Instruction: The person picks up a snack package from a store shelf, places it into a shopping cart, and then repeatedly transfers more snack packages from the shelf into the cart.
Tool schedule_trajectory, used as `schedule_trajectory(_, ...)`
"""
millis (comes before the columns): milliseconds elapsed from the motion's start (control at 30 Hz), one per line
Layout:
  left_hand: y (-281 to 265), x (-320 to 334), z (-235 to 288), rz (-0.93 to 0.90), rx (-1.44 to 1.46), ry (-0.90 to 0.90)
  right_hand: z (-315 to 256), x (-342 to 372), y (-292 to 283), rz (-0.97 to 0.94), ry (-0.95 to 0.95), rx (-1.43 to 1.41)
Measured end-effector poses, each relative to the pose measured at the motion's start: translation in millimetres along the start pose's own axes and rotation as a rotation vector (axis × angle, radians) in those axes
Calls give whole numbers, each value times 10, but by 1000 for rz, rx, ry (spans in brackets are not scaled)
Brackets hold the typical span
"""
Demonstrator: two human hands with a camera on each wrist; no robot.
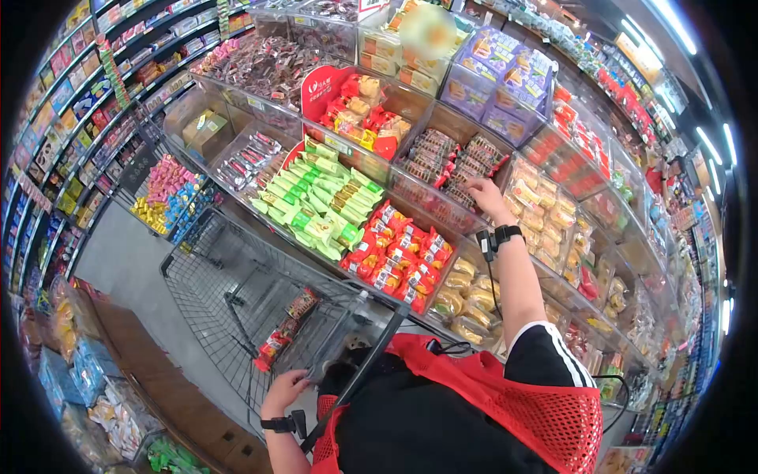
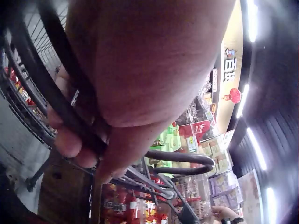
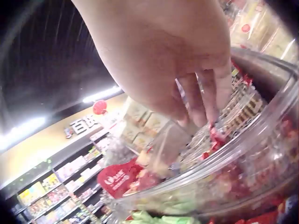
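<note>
My right hand [image 1: 489, 199] reaches down into a clear bin of striped snack packs [image 1: 476, 162] with red ends. In the right wrist view its fingertips are right at a red wrapper end [image 3: 217, 136], fingers pointing down and slightly bent. My left hand [image 1: 286, 391] is at the rear of a wire shopping cart [image 1: 213, 276], beside its dark handle [image 1: 379, 340]. The left wrist view has its fingers [image 2: 67, 142] curled round a dark cart rail [image 2: 56, 100]. Inside the cart lie a similar striped pack [image 1: 300, 304] and a red packet [image 1: 272, 347].
Neighbouring bins hold green packets [image 1: 320, 193], red packets [image 1: 399, 257], cream-coloured packaged snacks [image 1: 541, 205] and yellow packaged buns [image 1: 474, 296]. Purple boxes [image 1: 501, 71] stand behind. Clear bin walls [image 3: 210, 168] edge the space round my right hand. Stocked shelves [image 1: 71, 103] line the left.
</note>
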State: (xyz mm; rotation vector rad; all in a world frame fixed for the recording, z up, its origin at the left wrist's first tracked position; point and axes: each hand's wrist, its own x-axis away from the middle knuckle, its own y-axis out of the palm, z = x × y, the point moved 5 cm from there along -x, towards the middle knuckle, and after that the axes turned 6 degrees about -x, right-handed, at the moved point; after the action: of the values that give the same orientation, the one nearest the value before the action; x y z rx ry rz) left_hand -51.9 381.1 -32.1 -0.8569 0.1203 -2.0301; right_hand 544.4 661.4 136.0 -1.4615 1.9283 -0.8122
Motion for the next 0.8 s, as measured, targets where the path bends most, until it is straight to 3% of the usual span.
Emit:
schedule_trajectory(33, -2, 6, 0, 4, 16, -13, 90, 0, -13, -27, 85, 30)
schedule_trajectory(133, -23, 19, 92, 41, 70, -56, 271, -44, 186, -365, 43, 46)
schedule_trajectory(233, -10, 61, 175, 73, 119, -93, 231, -103, 377, -532, 207, -278)
schedule_trajectory(267, -3, 46, 131, 68, 127, -87, 63, -124, 322, -456, 106, -302)
schedule_trajectory(400, 1, 40, 75, 94, 158, -96, -145, -495, 485, -614, -105, -117)
schedule_trajectory(433, 6, 60, 78, 99, 161, -110, -90, -562, 540, -634, -18, -124)
schedule_trajectory(600, -49, 93, 254, 130, 160, -124, -38, -792, 719, -497, -141, 134)
schedule_trajectory(700, -22, 87, 162, 129, 186, -129, -73, -822, 664, -385, -222, 35)
schedule_trajectory(800, -50, 121, 196, 99, 246, -125, -431, -701, 396, -223, -335, 114)
